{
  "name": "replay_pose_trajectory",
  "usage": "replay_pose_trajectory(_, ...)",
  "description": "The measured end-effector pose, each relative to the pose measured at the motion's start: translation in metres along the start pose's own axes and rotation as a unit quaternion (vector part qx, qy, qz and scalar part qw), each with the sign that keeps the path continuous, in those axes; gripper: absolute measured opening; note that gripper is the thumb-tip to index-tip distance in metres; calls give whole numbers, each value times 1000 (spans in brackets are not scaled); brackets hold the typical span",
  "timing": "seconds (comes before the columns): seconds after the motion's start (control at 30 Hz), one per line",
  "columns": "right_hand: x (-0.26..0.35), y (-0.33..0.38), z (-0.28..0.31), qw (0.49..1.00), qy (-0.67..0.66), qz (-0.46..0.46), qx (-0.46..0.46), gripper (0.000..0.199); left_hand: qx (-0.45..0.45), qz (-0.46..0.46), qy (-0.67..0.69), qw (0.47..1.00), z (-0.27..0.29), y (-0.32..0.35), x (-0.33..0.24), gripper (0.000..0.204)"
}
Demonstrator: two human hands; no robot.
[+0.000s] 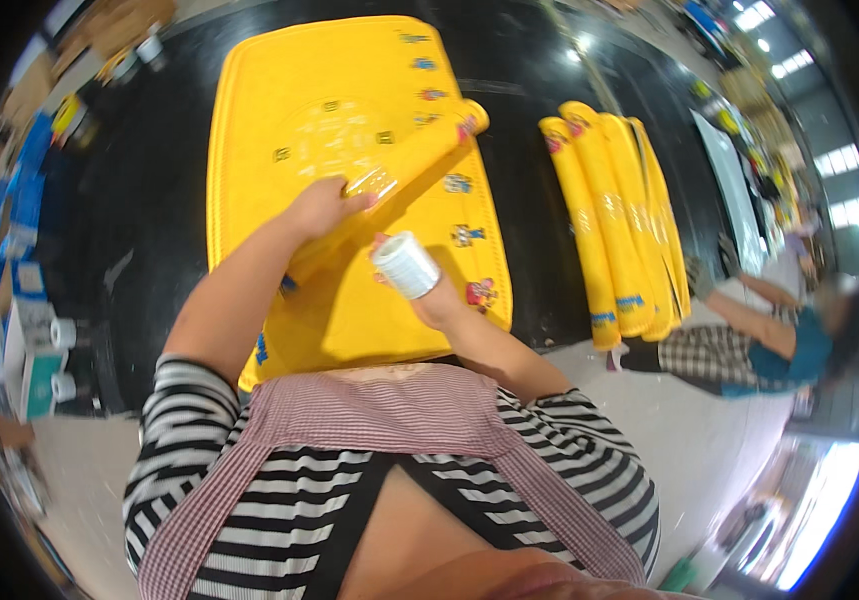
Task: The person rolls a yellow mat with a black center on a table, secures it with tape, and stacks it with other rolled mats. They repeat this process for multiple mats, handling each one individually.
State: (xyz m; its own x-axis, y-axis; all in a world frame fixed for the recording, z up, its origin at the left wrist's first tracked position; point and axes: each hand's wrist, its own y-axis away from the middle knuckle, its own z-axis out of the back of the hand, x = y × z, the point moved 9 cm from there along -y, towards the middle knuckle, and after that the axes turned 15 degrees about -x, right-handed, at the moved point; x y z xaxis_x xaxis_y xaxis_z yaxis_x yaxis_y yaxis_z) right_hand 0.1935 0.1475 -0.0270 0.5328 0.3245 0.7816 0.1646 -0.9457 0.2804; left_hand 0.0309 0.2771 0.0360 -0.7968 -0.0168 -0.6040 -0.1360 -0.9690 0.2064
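Yellow roll (411, 163) | left grip (324, 208) clasped over it | right grip (437, 301) holding white roll (408, 267)

The flat yellow mat (249, 120) looks like soft plastic, smooth & a bit shiny, w/ a bumpy line by its edge. The yellow rolled mat (424, 155) lying on it looks like the same plastic, & the clear wrap (374, 183) on it is v. glossy. The other yellow rolled mats (609, 215) look smooth & shiny too. The white roll (409, 266) is smooth w/ a little shine; can't tell if it's paper or plastic. The black tabletop (509, 60) is smooth, w/ glossy spots. The striped shirt (279, 520) & checked apron (369, 412) are matt cloth. The grey floor (664, 440) is smooth, w/ a soft shine.
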Motion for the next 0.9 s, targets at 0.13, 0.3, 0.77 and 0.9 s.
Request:
replay_pose_trajectory(0.13,53,24,-18,979,102,173,-30,44,30,167,463,870,-65,48,-48,82)
replay_pose_trajectory(0.3,176,56,37,900,293,307,-103,28,83,-86,462,879,-55,75,-117,71)
replay_pose_trajectory(0.77,358,101,252,486,790,226,-298,25,-131,-308,-26,942,-25,239,40,50)
replay_pose_trajectory(0.9,349,96,224,399,813,283,-314,23,-151,-334,-115,923,-44,273,70,52)
